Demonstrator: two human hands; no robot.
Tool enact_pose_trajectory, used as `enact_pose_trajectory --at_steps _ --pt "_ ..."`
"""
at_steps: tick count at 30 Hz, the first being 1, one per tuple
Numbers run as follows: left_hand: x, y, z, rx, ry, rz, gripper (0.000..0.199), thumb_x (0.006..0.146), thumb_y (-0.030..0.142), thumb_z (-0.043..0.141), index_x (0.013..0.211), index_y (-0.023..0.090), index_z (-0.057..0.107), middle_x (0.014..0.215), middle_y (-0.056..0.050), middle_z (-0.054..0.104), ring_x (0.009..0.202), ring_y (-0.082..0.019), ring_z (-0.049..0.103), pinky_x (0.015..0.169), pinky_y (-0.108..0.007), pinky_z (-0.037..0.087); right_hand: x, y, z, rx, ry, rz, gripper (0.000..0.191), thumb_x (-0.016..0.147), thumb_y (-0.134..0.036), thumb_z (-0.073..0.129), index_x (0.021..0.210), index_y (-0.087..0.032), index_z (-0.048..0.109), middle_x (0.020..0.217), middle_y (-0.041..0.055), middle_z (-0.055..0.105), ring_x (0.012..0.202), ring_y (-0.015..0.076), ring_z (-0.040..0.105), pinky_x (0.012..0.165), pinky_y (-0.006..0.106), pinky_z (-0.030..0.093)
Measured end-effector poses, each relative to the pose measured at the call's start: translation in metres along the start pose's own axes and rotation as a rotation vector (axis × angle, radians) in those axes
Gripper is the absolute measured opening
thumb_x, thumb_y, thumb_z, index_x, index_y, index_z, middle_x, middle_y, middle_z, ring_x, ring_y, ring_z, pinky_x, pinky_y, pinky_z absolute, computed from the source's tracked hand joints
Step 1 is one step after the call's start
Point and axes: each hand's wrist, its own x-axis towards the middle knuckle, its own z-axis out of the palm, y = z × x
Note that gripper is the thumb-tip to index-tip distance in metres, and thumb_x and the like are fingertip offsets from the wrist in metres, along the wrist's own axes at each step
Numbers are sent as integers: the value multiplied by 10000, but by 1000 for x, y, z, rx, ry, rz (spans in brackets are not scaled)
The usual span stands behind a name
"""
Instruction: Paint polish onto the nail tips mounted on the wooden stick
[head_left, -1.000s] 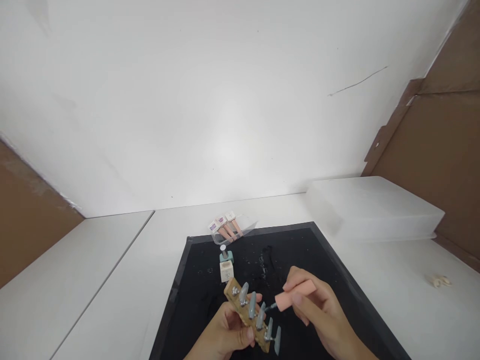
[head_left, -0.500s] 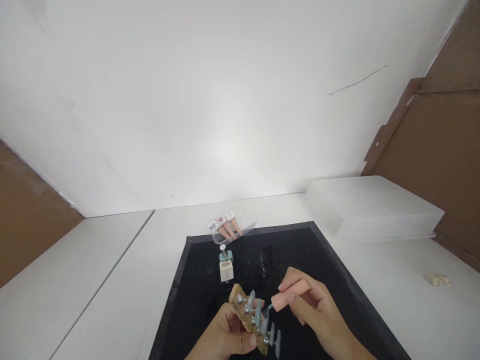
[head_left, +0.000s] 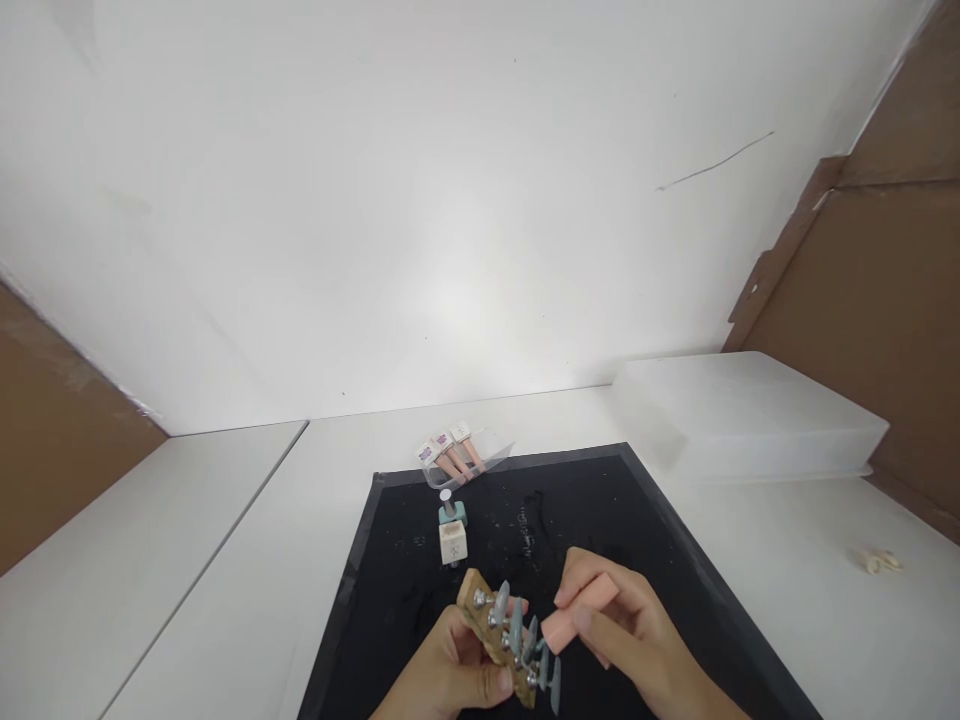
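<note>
A wooden stand (head_left: 472,592) is gripped in my left hand (head_left: 457,670), tilted, with several metal posts along it. The posts carry grey-blue nail tips (head_left: 517,626). My right hand (head_left: 634,630) pinches a peach-coloured brush cap (head_left: 581,613) at the right of the stand. The cap's lower end is close to the nail tips near the stand's lower part; whether its brush touches one is too small to tell. Beyond the stand, on the black mat (head_left: 487,510), are a white block (head_left: 453,542) and a teal bottle (head_left: 454,513) with a metal-topped post.
At the mat's back edge a clear tray (head_left: 491,447) holds peach bottles (head_left: 457,462) with white labelled ends. A translucent box (head_left: 750,420) stands at the back right. Small cream pieces (head_left: 877,561) lie on the white table (head_left: 810,590) at the right.
The lower end of the peach cap has moved slightly down, toward the nail tips nearer the stand's lower end. My left hand and the stand have hardly moved.
</note>
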Motion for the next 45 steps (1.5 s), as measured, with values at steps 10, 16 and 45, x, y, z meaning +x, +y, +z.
enact_pose_trajectory --at_steps 10,16,45 --pt "-4 -1 1 -48 -24 5 435 444 231 853 864 224 739 698 6 659 620 -94 518 685 -253 369 2 13 -4 50 197 -16 275 798 -431 623 712 -170 642 690 -12 517 394 41 310 401 215 249" --pt "2 -1 -1 1 -28 12 443 443 271 852 868 223 736 686 15 625 670 -104 517 713 -251 357 0 2 -2 54 -12 4 285 795 -453 626 740 -174 642 627 -20 493 433 59 354 409 202 262" --pt "10 -23 -19 124 -44 -1 404 451 343 840 796 171 719 692 -2 580 704 -134 512 734 -282 364 0 13 -6 -139 193 -140 252 838 -385 584 679 -194 625 651 6 592 460 95 438 406 215 297"
